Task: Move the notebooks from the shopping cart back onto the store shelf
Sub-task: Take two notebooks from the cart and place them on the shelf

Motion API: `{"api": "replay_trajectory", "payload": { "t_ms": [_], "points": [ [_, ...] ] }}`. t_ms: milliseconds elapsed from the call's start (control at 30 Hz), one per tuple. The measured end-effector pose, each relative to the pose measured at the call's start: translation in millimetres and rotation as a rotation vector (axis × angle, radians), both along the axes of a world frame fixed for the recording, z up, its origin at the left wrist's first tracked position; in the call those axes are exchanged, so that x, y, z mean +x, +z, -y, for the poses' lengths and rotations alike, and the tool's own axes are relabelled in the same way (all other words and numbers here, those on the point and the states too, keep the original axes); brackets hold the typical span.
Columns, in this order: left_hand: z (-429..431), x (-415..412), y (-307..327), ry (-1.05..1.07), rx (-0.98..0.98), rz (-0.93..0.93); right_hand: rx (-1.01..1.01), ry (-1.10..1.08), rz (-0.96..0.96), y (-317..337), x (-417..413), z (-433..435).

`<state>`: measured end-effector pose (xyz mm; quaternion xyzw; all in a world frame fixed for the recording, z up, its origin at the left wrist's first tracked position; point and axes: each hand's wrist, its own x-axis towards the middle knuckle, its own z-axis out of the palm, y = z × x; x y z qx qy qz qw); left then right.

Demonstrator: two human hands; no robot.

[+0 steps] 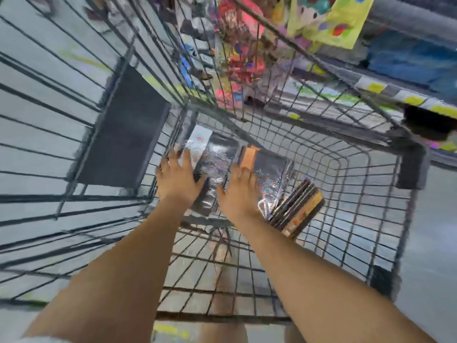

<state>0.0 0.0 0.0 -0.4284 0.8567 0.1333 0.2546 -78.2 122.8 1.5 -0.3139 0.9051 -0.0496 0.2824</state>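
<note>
I look down into a wire shopping cart [346, 194]. Shrink-wrapped packs of dark notebooks lie on its floor. My left hand [176, 178] rests with spread fingers on the left pack [215, 159], which carries a white label at its far end. My right hand [238, 191] lies with fingers apart on the middle pack [269, 169], which has an orange band. A third bundle of notebooks [299, 211], dark with brown edges, leans at the right of my right wrist. Whether either hand grips a pack is unclear. The store shelf [385, 89] runs along the upper right.
The cart's dark fold-down seat panel [123, 134] stands at the left. Colourful packaged goods [237, 58] hang beyond the cart's far wall. A yellow-green patterned item [333, 18] and blue goods [408, 58] sit on the shelf. Yellow price tags line the shelf edge.
</note>
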Motion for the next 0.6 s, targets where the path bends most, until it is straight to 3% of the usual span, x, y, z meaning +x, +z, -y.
{"api": "replay_trajectory", "payload": {
  "t_ms": [267, 367, 433, 600],
  "points": [
    [13.7, 4.1, -32.3, 0.096, 0.196, -0.092, -0.088, -0.147, -0.009, -41.9, 14.4, 23.2],
    [10.4, 4.1, -29.3, 0.156, 0.204, -0.185, -0.313, -0.531, 0.236, -45.9, 19.4, 36.5],
    [5.3, 3.1, -27.0, 0.223, 0.219, -0.252, -0.378, -0.76, 0.294, -46.8, 19.1, 45.2],
    [-5.6, 0.1, -24.1, 0.245, 0.25, -0.324, -0.386, -0.902, 0.278, -49.2, 5.5, 37.6]
  ]
}}
